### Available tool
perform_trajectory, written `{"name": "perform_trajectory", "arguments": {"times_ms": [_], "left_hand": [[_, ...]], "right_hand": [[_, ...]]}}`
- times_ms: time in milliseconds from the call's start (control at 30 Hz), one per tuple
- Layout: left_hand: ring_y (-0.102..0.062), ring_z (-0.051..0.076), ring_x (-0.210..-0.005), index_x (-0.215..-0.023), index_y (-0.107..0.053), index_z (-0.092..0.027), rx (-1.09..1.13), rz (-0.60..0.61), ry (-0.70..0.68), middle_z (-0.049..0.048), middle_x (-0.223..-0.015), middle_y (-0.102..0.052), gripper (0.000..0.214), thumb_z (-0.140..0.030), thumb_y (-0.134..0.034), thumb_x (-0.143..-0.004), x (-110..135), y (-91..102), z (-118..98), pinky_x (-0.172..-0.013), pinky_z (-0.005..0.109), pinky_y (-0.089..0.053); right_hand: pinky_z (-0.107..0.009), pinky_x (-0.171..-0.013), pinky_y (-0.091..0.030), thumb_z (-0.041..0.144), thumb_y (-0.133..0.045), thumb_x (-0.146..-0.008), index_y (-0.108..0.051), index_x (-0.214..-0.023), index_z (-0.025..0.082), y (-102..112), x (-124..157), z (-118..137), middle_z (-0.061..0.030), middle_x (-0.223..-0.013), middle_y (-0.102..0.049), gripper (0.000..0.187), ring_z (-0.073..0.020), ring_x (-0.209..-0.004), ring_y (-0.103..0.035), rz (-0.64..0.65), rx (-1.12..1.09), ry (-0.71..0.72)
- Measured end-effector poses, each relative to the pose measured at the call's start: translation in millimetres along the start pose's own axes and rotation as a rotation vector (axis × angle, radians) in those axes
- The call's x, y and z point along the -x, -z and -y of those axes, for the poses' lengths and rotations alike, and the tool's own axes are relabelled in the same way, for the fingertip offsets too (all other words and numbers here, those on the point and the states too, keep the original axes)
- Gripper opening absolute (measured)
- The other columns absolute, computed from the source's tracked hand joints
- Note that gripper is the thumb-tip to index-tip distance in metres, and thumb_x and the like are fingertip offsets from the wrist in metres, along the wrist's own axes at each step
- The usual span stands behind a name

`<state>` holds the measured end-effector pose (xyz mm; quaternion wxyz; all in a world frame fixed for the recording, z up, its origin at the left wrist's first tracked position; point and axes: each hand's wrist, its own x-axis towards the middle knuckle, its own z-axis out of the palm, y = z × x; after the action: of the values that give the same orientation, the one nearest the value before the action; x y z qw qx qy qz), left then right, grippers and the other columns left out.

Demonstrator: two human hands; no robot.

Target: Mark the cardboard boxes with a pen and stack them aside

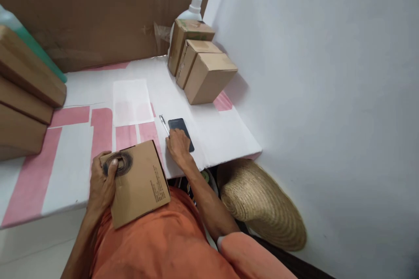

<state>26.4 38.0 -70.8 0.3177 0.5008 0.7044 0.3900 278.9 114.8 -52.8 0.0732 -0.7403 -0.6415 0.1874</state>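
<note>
Cardboard box [139, 183] is clasped in the left hand's [103, 181] grip at the tabletop's [209, 130] near edge, thumb on a dark ring [127, 161]. The right hand [178, 146], grip released, is laid on a phone [181, 128] beside a pen [163, 123]. Three boxes [203, 67] are already lined up behind.

The desk [209, 130] is wearing a white cover with pink bands; three boxes [203, 67] are standing in a row in its far right corner, touching one another, with a white bottle [193, 8] standing just behind them; a paper sheet [132, 101] is lying flat mid-desk; a phone [182, 128] is lying face up near the front edge, a pen [163, 123] lying just beside it; a carton [140, 183] is overhanging that edge; stacked boxes [22, 96] are sitting at the left.
</note>
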Motion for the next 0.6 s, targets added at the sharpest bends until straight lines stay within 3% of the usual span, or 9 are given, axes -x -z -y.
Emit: {"name": "perform_trajectory", "arguments": {"times_ms": [133, 233, 300, 367, 467, 533, 600], "left_hand": [[-0.066, 0.033, -0.127, -0.147, -0.047, -0.024, 0.065, 0.075, 0.037, 0.0130, -0.137, -0.063, 0.090, -0.074, -0.075, -0.079, 5.8, 3.2, 3.0, -0.116, 0.055, -0.051], [-0.067, 0.031, -0.127, -0.154, -0.038, -0.026, 0.178, 0.169, 0.054, 0.0131, -0.140, -0.062, 0.097, -0.064, -0.083, -0.078, 10.6, 4.8, 4.7, -0.118, 0.056, -0.050], [-0.065, 0.032, -0.132, -0.154, -0.038, -0.026, 0.235, 0.182, 0.046, 0.0138, -0.143, -0.061, 0.094, -0.059, -0.085, -0.079, 12.1, 4.5, 6.7, -0.122, 0.059, -0.045], [-0.063, 0.033, -0.136, -0.152, -0.041, -0.026, 0.275, 0.180, 0.029, 0.0140, -0.144, -0.060, 0.090, -0.054, -0.086, -0.080, 12.6, 3.6, 9.6, -0.125, 0.060, -0.042], [-0.062, 0.033, -0.137, -0.151, -0.043, -0.027, 0.308, 0.184, 0.011, 0.0141, -0.144, -0.061, 0.085, -0.050, -0.087, -0.082, 12.5, 2.3, 13.8, -0.126, 0.061, -0.041], [-0.062, 0.033, -0.138, -0.152, -0.042, -0.027, 0.294, 0.190, 0.004, 0.0146, -0.145, -0.060, 0.084, -0.050, -0.085, -0.084, 12.7, 1.7, 16.1, -0.125, 0.062, -0.041], [-0.061, 0.033, -0.138, -0.155, -0.039, -0.027, 0.259, 0.193, -0.009, 0.0154, -0.148, -0.058, 0.087, -0.051, -0.084, -0.085, 13.3, 1.2, 18.5, -0.126, 0.063, -0.041]], "right_hand": [[-0.035, -0.088, -0.055, -0.001, -0.051, -0.100, -0.076, -0.114, 0.007, -3.5, -7.9, 10.7, -0.0253, -0.117, -0.078, 0.030, -0.0313, -0.114, -0.076, 0.028, 0.008, -0.056], [-0.036, -0.085, -0.055, 0.003, -0.062, -0.093, -0.076, -0.100, 0.009, 0.5, -14.6, 7.0, -0.0254, -0.107, -0.080, 0.016, -0.0346, -0.106, -0.079, 0.041, -0.018, -0.065], [-0.037, -0.084, -0.056, 0.011, -0.067, -0.093, -0.073, -0.094, 0.012, 7.2, -16.7, 0.8, -0.0222, -0.102, -0.081, 0.006, -0.0351, -0.103, -0.079, 0.034, -0.029, -0.057], [-0.035, -0.079, -0.057, 0.019, -0.064, -0.095, -0.066, -0.091, 0.017, 16.9, -14.0, -3.7, -0.0138, -0.090, -0.079, 0.005, -0.0290, -0.091, -0.079, -0.039, -0.135, -0.040], [-0.028, -0.059, -0.054, 0.030, -0.062, -0.094, -0.055, -0.090, 0.024, 30.7, 1.8, 0.8, -0.0001, -0.072, -0.071, 0.010, -0.0178, -0.062, -0.070, -0.120, -0.767, 0.086], [-0.025, -0.049, -0.049, 0.036, -0.069, -0.090, -0.052, -0.089, 0.026, 33.2, 18.2, 12.7, 0.0042, -0.067, -0.068, 0.020, -0.0145, -0.052, -0.064, 0.011, -1.253, 0.207], [-0.023, -0.049, -0.050, 0.039, -0.075, -0.088, -0.055, -0.091, 0.026, 27.0, 35.0, 28.5, 0.0049, -0.068, -0.070, 0.024, -0.0133, -0.052, -0.065, 0.242, -1.507, 0.279]]}}
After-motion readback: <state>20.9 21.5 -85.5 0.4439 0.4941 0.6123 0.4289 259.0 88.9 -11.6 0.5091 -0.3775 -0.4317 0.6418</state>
